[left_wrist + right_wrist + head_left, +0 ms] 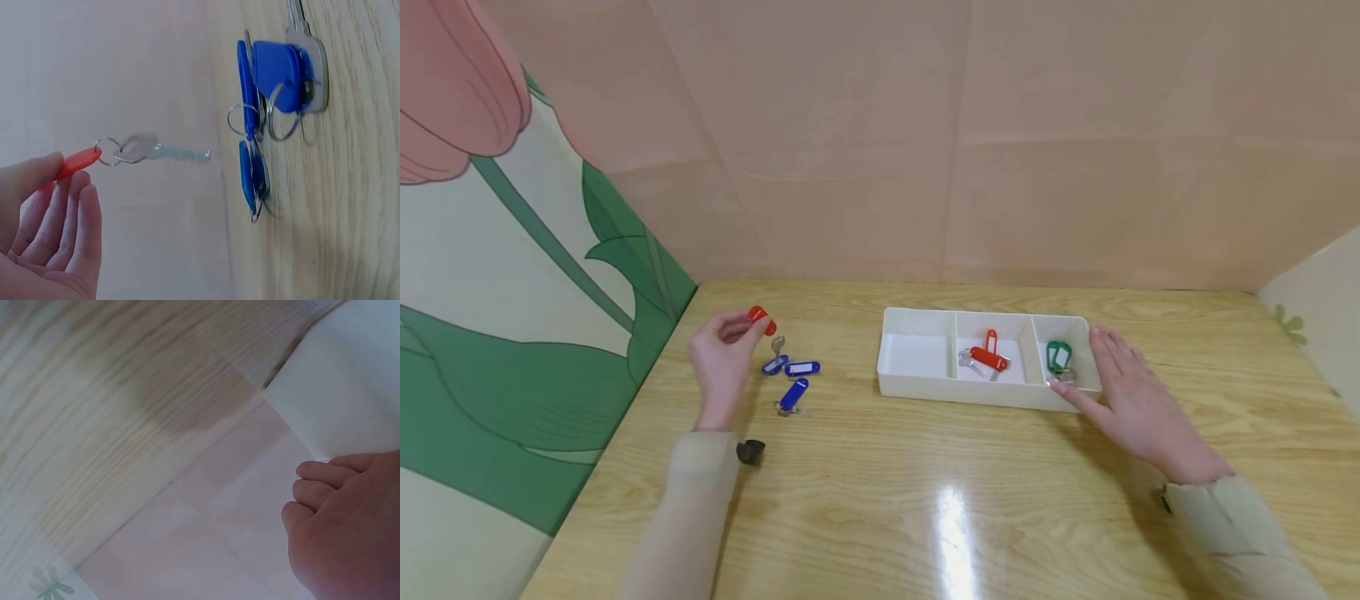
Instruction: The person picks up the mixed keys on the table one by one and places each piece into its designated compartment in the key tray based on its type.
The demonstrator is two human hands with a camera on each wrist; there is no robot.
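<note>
My left hand (724,354) pinches a red key tag (762,320) between thumb and fingers, above the table's left part. In the left wrist view, a key (164,150) hangs from the ring of that tag. Below it lie three blue key tags (793,394) with keys. My right hand (1138,408) lies against the right end of a white three-compartment box (917,387), fingers straight and thumb at the front rim. Red key tags (988,359) with keys lie in the middle compartment, green key tags (1059,357) in the right one. The left compartment holds nothing.
The wooden table (850,500) meets a pinkish back wall (850,167) behind the box. On the left stands a panel with a printed flower and leaves (512,375). A small black object (750,452) sits at the left sleeve's cuff.
</note>
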